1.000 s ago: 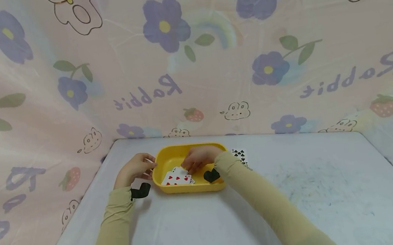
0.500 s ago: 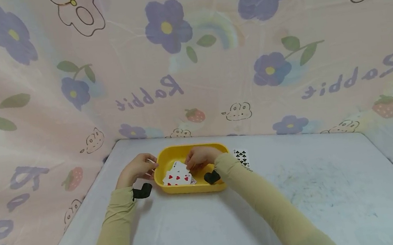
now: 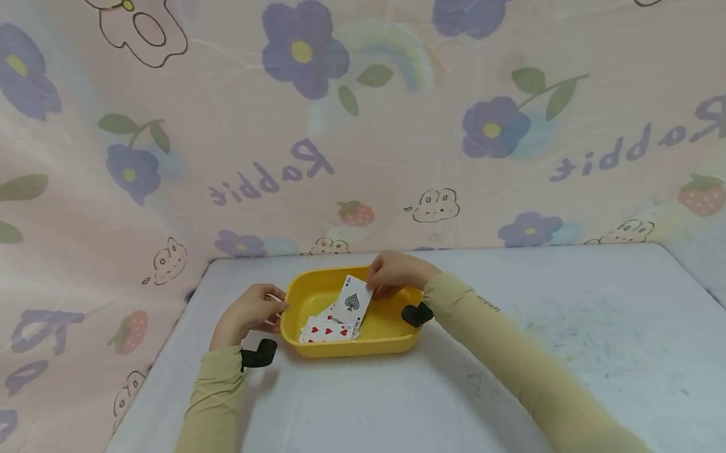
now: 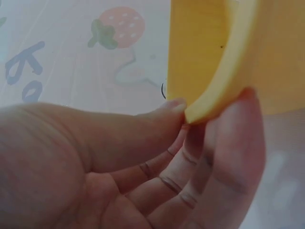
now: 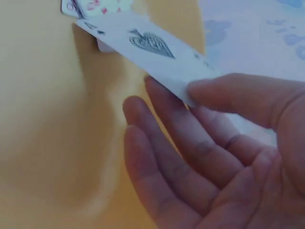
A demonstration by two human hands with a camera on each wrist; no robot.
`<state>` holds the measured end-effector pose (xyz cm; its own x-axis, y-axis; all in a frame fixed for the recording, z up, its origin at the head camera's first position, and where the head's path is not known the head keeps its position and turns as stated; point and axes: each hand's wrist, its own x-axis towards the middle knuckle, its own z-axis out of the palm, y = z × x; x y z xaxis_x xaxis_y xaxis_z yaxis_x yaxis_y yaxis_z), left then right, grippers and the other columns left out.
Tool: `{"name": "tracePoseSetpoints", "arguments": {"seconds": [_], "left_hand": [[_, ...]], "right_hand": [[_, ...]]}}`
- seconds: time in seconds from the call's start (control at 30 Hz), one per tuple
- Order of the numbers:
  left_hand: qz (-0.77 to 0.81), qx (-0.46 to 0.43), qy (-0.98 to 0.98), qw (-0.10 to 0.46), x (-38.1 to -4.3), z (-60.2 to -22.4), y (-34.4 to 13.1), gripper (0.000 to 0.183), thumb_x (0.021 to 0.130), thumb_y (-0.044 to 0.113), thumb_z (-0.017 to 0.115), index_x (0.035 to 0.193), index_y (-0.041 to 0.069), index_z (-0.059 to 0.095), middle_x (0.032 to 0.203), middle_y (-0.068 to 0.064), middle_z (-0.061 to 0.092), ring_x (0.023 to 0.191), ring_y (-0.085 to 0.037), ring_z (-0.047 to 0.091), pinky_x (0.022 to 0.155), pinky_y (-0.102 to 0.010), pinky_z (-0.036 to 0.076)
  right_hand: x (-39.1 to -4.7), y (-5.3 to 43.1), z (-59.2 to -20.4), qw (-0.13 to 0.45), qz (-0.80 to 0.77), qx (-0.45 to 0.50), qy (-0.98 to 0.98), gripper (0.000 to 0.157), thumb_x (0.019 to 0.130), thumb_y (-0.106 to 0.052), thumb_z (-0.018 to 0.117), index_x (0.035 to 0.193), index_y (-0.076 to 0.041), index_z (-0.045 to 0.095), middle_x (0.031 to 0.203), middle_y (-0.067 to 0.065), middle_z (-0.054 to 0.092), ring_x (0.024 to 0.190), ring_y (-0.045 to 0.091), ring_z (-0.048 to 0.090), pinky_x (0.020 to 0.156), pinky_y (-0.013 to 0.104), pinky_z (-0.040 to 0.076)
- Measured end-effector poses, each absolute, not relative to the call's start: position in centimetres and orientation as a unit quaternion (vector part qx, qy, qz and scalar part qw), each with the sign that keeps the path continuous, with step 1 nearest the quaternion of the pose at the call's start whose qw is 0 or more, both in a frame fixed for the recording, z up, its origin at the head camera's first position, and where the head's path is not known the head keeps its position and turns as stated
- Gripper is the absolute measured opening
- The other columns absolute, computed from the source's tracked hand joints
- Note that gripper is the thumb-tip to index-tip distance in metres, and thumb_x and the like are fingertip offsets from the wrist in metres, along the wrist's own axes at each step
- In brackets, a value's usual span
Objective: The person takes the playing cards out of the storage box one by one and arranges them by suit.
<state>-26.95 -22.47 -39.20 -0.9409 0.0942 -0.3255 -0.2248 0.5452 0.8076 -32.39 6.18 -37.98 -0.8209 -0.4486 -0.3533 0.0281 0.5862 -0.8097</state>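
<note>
— Yellow tray [image 3: 352, 350], ace of spades [image 3: 353, 300] held above. Lie of the card?
— Leftward from the right hand [image 3: 399, 271], pinched near one corner, thumb [image 5: 228, 95] on the face. Long axis aslant: far right to near left.
— And below the near end?
— Loose cards [image 3: 321, 330], at the left of the tray; contact hard to tell.
— Left hand [image 3: 252, 314]?
— On the left rim [image 4: 233, 52], pinching between thumb and fingers [image 4: 240, 143]. Farther from the ace; steering probably from the right alone.
</note>
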Motion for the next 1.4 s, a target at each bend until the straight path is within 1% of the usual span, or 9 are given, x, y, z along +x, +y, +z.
{"name": "tracePoseSetpoints", "arguments": {"seconds": [0.17,0.27,0.47,0.63,0.8,1.0,1.13,1.23,1.4], "left_hand": [[0.475,-0.034,0.862,0.171,-27.1,-39.3,-22.4,0.026,0.097,0.008,0.055,0.118,-0.006,0.049,0.089,-0.018,0.058,0.067,-0.02,0.059,0.062,-0.032,0.057],[0.472,-0.033,0.864,0.171,-27.1,-39.3,-22.4,0.026,0.097,0.008,0.055,0.118,-0.007,0.049,0.09,-0.018,0.058,0.067,-0.02,0.059,0.062,-0.032,0.057],[0.473,-0.031,0.865,0.168,-27.1,-39.4,-22.5,0.025,0.098,0.008,0.054,0.118,-0.007,0.048,0.09,-0.018,0.058,0.069,-0.02,0.059,0.063,-0.033,0.057],[0.477,-0.023,0.862,0.168,-26.9,-39.3,-22.4,0.023,0.098,0.008,0.052,0.115,-0.007,0.048,0.092,-0.019,0.056,0.071,-0.023,0.059,0.062,-0.032,0.057],[0.475,-0.021,0.864,0.163,-26.7,-39.4,-22.4,0.022,0.099,0.008,0.051,0.114,-0.008,0.047,0.095,-0.021,0.054,0.074,-0.026,0.059,0.061,-0.032,0.056],[0.471,-0.024,0.867,0.158,-26.7,-39.3,-22.4,0.023,0.099,0.008,0.052,0.115,-0.008,0.048,0.093,-0.02,0.053,0.072,-0.025,0.058,0.06,-0.032,0.056],[0.472,-0.024,0.867,0.159,-26.8,-39.3,-22.4,0.023,0.099,0.008,0.052,0.115,-0.008,0.047,0.094,-0.022,0.053,0.074,-0.028,0.059,0.06,-0.032,0.056],[0.473,-0.025,0.866,0.16,-26.8,-39.3,-22.5,0.023,0.099,0.008,0.052,0.115,-0.008,0.047,0.095,-0.023,0.053,0.075,-0.028,0.059,0.06,-0.032,0.056],[0.471,-0.027,0.867,0.16,-26.8,-39.4,-22.4,0.024,0.099,0.008,0.052,0.116,-0.007,0.047,0.097,-0.023,0.054,0.078,-0.03,0.06,0.062,-0.032,0.057]], "right_hand": [[-32.3,9.0,-37.3,0.224,-0.452,-0.121,0.855,0.015,0.089,-0.006,0.065,0.101,0.002,0.063,0.086,0.014,0.069,0.082,0.028,0.068,0.076,0.036,0.056],[-32.1,10.8,-36.9,0.205,-0.475,-0.118,0.848,0.02,0.088,-0.006,0.064,0.105,0.003,0.062,0.088,0.014,0.069,0.082,0.027,0.069,0.076,0.037,0.056],[-31.4,14.6,-36.0,0.164,-0.513,-0.111,0.835,0.026,0.087,-0.005,0.062,0.111,0.003,0.059,0.097,0.017,0.067,0.087,0.034,0.067,0.079,0.043,0.055],[-31.0,17.7,-36.1,0.14,-0.537,-0.081,0.828,0.029,0.088,-0.003,0.062,0.116,0.004,0.057,0.099,0.018,0.064,0.088,0.034,0.064,0.078,0.04,0.056],[-30.8,21.2,-37.5,0.135,-0.559,-0.062,0.816,0.036,0.091,-0.004,0.061,0.124,0.008,0.052,0.098,0.015,0.064,0.093,0.034,0.063,0.08,0.038,0.055],[-31.0,25.2,-40.1,0.134,-0.565,-0.028,0.814,0.04,0.094,-0.006,0.06,0.128,0.01,0.048,0.095,0.009,0.063,0.087,0.022,0.063,0.086,0.04,0.053],[-31.2,26.7,-41.3,0.13,-0.561,-0.011,0.817,0.041,0.094,-0.006,0.059,0.13,0.011,0.048,0.093,0.007,0.062,0.08,0.015,0.061,0.082,0.036,0.054],[-31.3,27.4,-42.0,0.131,-0.56,-0.006,0.818,0.041,0.094,-0.005,0.059,0.13,0.012,0.048,0.094,0.008,0.063,0.079,0.015,0.061,0.08,0.035,0.054],[-31.9,28.1,-43.3,0.129,-0.545,0.011,0.828,0.041,0.093,-0.006,0.06,0.129,0.012,0.05,0.093,0.006,0.065,0.079,0.014,0.062,0.074,0.031,0.055]]}}
